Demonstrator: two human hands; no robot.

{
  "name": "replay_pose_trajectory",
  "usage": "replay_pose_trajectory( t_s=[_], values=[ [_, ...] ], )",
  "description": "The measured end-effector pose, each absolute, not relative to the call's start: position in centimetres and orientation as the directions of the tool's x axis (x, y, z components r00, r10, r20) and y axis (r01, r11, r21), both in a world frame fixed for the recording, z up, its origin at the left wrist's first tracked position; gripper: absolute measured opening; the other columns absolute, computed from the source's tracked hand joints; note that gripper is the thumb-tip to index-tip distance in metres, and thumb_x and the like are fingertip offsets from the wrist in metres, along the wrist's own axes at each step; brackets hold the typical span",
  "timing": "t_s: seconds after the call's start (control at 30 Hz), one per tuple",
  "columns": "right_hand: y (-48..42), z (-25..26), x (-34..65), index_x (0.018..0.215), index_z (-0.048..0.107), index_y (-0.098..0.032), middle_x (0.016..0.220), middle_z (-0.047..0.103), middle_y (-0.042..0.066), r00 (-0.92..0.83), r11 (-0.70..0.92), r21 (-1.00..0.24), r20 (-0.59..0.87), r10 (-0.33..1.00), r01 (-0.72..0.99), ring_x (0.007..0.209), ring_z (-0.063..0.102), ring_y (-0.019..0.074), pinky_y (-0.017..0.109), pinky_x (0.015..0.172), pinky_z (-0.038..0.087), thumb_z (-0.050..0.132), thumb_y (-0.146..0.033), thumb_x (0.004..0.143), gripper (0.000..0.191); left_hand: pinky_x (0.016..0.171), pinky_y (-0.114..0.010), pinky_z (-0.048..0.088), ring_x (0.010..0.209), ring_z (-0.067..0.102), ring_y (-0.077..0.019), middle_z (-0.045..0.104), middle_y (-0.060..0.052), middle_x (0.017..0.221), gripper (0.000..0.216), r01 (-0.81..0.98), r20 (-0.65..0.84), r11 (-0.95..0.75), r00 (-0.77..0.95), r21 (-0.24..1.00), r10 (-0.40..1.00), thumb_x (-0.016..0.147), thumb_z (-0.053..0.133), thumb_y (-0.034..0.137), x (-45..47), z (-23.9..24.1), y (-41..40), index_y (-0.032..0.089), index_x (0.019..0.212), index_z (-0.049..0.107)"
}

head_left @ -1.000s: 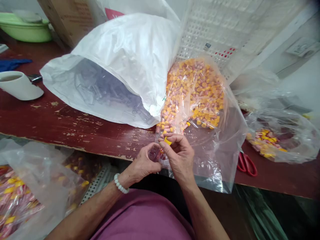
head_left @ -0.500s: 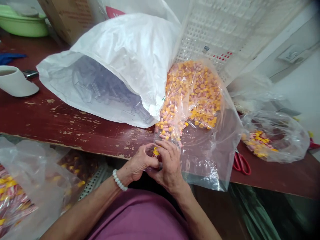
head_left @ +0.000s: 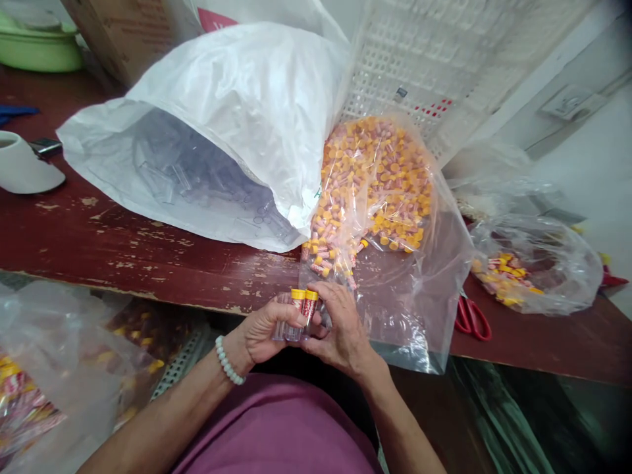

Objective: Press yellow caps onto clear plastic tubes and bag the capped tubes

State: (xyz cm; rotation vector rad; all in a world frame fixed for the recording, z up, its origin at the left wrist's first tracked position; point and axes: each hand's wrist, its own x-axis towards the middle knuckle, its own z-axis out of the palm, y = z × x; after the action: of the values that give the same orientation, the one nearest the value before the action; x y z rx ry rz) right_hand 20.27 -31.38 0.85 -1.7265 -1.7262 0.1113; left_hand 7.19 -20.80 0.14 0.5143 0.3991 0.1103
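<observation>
Small clear plastic tubes (head_left: 292,329) stand side by side between my two hands, over the table's front edge. Two carry yellow caps (head_left: 298,294) and have red-and-white inserts inside. My left hand (head_left: 264,332), with a pale bead bracelet, is closed around the tubes, its thumb across their front. The fingers of my right hand (head_left: 340,326) are bent against the rightmost capped tube (head_left: 309,309), the index finger at its cap. Just beyond lies a clear bag (head_left: 409,309) of yellow-capped pieces (head_left: 380,178). To its left, a white sack (head_left: 247,85) gapes open, showing clear tubes (head_left: 172,174).
Red-handled scissors (head_left: 473,320) and a smaller clear bag (head_left: 567,276) of capped pieces lie on the right. A white perforated crate (head_left: 424,72) stands behind. A white cup (head_left: 24,164) and green basin (head_left: 39,49) are at left. Another filled bag (head_left: 74,368) sits lower left.
My hands have turned the tubes upright, so two yellow caps and the tube sides show now. The view has shifted slightly, and the things on the table appear a little further left.
</observation>
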Motion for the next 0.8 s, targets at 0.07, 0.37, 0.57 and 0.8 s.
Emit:
replay_pose_trajectory(
  t_s=[0.07,0.37,0.57,0.8],
  values=[
    [-31.3,0.4,19.7,0.118,0.047,-0.019,0.113,0.058,0.009,0.143,0.113,-0.508,0.437,0.888,0.854,0.106,0.052,0.0257,0.042,0.095,0.038,0.072,-0.027,0.057,0.066,0.067,-0.026,0.050,0.067,0.063,-0.0161,0.068,-0.007,0.070,0.022,-0.002,-0.351,0.886,0.918,0.463,0.186,0.054,0.063,0.008,7.3,0.1,-21.2,0.007,0.075,0.069],
    [-32.4,1.5,23.0,0.129,0.042,-0.022,0.132,0.046,0.012,0.368,-0.064,-0.660,0.334,0.867,0.749,0.109,0.053,0.0228,0.037,0.088,0.046,0.061,-0.043,0.075,0.061,0.071,-0.037,0.054,0.070,0.066,-0.0202,0.067,-0.004,0.076,0.027,-0.053,-0.377,0.837,0.876,0.544,0.301,0.058,0.066,0.008,6.7,0.5,-20.6,0.012,0.085,0.068],
    [-30.4,-1.4,28.9,0.100,0.060,-0.018,0.096,0.065,0.007,0.630,-0.413,-0.587,0.225,0.743,0.696,0.085,0.060,0.0197,0.035,0.078,0.048,0.047,-0.034,0.086,0.025,0.053,-0.023,0.048,0.062,0.061,-0.0139,0.064,-0.002,0.076,0.031,-0.024,-0.346,0.594,0.793,0.804,0.501,0.057,0.070,0.009,6.3,1.4,-19.4,0.014,0.086,0.060],
    [-29.0,-1.4,28.9,0.107,0.060,-0.019,0.106,0.063,0.013,0.566,-0.389,-0.544,0.204,0.799,0.744,0.096,0.059,0.0253,0.041,0.084,0.046,0.049,-0.020,0.081,0.029,0.063,-0.021,0.046,0.072,0.058,-0.0123,0.065,-0.002,0.081,0.039,0.013,-0.167,0.233,0.740,0.972,0.651,0.057,0.071,0.009,7.3,0.0,-20.5,0.016,0.093,0.058]
  ],
)
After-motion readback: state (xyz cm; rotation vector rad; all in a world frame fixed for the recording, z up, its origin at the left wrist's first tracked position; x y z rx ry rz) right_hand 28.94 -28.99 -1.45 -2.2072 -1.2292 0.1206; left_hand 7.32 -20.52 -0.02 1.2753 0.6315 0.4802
